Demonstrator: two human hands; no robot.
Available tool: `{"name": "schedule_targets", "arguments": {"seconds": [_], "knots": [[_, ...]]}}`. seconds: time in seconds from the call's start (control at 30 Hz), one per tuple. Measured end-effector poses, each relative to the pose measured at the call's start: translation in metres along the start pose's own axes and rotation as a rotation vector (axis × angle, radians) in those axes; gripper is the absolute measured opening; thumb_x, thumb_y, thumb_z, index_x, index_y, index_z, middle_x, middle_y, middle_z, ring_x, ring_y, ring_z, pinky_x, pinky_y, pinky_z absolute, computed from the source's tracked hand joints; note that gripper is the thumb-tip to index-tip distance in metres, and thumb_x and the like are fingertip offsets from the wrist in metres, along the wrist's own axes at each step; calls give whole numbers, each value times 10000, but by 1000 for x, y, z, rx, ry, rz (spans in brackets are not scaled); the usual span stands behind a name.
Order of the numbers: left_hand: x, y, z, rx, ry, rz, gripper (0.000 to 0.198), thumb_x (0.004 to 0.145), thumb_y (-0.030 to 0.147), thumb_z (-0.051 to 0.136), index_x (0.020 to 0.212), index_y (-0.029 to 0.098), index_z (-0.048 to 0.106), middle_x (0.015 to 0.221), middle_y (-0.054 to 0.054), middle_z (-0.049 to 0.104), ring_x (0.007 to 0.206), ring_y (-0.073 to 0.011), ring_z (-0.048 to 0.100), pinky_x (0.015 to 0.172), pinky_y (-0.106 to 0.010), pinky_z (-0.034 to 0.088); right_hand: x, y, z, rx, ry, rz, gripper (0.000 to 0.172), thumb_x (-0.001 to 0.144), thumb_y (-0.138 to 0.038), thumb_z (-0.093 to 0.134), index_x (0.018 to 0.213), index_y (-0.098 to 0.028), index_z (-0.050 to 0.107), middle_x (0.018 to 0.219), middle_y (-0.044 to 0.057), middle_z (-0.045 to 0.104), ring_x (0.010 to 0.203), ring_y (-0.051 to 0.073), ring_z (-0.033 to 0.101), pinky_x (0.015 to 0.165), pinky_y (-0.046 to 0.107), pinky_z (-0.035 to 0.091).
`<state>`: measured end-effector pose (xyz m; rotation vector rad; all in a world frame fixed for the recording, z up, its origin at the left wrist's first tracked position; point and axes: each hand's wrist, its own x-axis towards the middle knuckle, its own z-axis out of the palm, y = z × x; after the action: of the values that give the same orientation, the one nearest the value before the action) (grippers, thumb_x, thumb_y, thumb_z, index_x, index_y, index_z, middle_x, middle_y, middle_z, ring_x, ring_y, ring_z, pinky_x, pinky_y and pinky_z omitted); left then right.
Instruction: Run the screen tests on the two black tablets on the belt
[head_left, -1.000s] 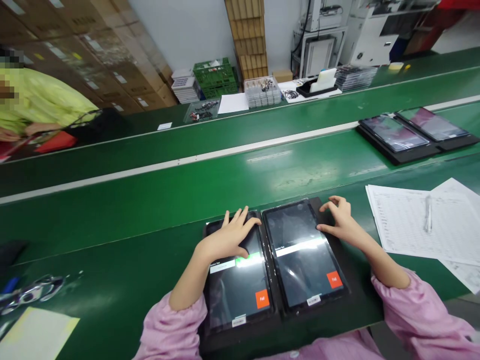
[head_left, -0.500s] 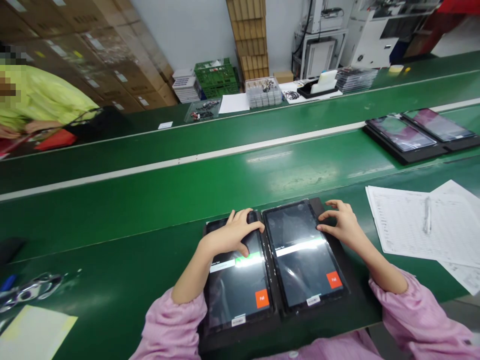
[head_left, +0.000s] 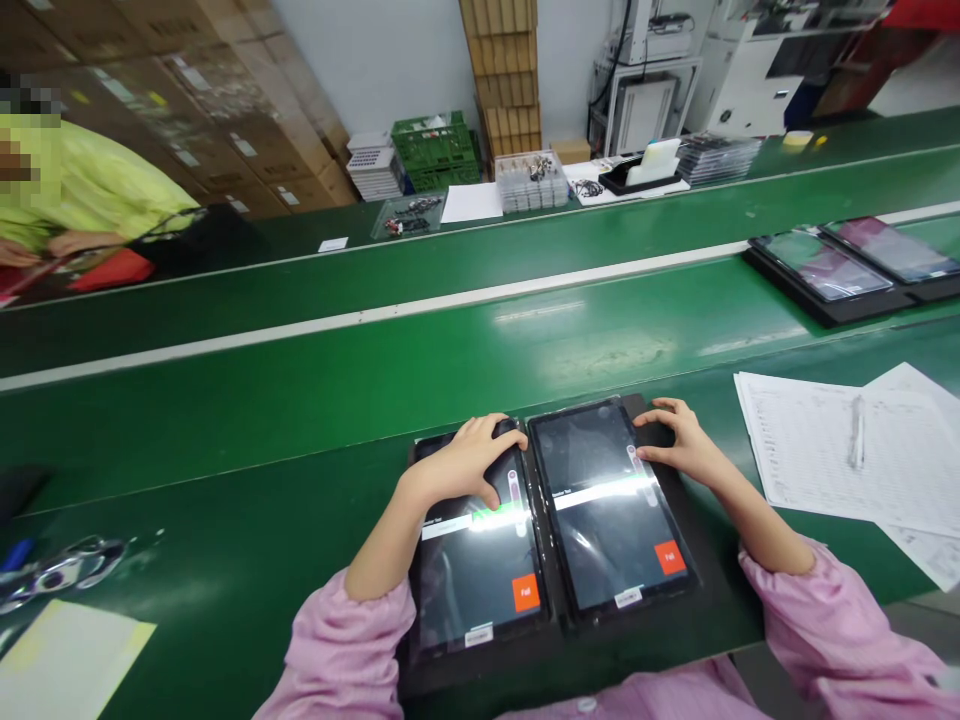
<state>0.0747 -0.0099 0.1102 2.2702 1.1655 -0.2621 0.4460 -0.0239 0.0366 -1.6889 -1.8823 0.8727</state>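
Two tablets [head_left: 547, 530] lie side by side, left hand [head_left: 465, 465] and right hand [head_left: 686, 445] each loosely curled over one's top edge.

Green conveyor belts [head_left: 375, 380] run before a white wall [head_left: 390, 60], stacked cardboard boxes [head_left: 187, 110] and a green crate [head_left: 435, 150].

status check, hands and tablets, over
Left hand on left tablet top. Right hand at right tablet top edge. Both screens lit. Papers lie clear.

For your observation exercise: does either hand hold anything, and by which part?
Nothing is lifted. The left hand rests on the left tablet's top; the right hand touches the right tablet's top-right edge.
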Motion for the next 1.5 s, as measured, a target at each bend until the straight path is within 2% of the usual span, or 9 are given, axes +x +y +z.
{"name": "schedule_targets", "arguments": {"seconds": [0.17,0.33,0.4,0.63,0.83,1.0,1.13,1.3,1.5], "knots": [[2,4,-3,-9,-19,-13,769,585,86,922,1220,281,534,1395,-114,385,1330,-389,377,1130,-561,333,-1,2,1,76,12,-9,336,686,-332,884,997,-279,769,1322,112,443,1313,406,396,1119,605,368],[4,3,-2,-11,-13,5,755,580,68,911,1194,275,524,1337,-95,415,1332,-374,396,1185,-657,130,-1,6,4,112,37,-12,333,690,-399,865,976,-265,761,1325,120,437,1311,416,392,1104,616,384],[3,4,-3,-18,-6,10,757,581,56,906,1192,271,513,1328,-97,426,1331,-368,408,1182,-674,104,-1,6,4,150,6,6,379,692,-437,848,1012,-265,739,1329,123,424,1319,416,387,1072,612,421],[3,5,-3,-14,4,-11,856,568,59,915,1267,248,459,1363,-124,441,1325,-365,438,1183,-668,128,1,-3,1,295,-83,-2,563,685,-453,775,1213,-302,650,1310,89,449,1283,342,433,1093,514,417],[4,1,0,-46,29,7,884,578,143,936,1301,257,439,1376,-121,446,1318,-376,452,1186,-666,121,5,-5,13,310,64,7,403,784,-541,646,1079,-275,709,1211,98,523,1207,339,496,1026,505,458],[4,0,0,-35,36,20,947,583,154,934,1353,264,395,1390,-135,439,1325,-383,448,1181,-671,142,7,-1,27,249,187,-17,369,840,-540,566,1036,-262,709,1150,100,534,1173,326,500,965,474,491],[4,0,1,-13,35,14,990,583,128,928,1383,252,359,1401,-151,431,1335,-375,440,1179,-656,178,8,0,30,245,210,-24,385,856,-540,513,1028,-253,704,1135,108,528,1158,326,499,947,485,498],[4,2,0,-40,47,28,1034,593,173,928,1426,261,322,1405,-147,438,1336,-392,438,1177,-664,158,8,-2,30,255,221,-18,392,850,-536,484,1006,-250,701,1123,114,530,1147,336,500,956,517,483],[5,4,0,-36,30,-20,1139,523,114,957,1453,226,311,1438,-170,433,1372,-395,405,1201,-624,156,7,-3,30,245,214,-29,370,863,-508,470,1014,-255,694,1123,110,525,1154,330,491,956,497,481]]}}
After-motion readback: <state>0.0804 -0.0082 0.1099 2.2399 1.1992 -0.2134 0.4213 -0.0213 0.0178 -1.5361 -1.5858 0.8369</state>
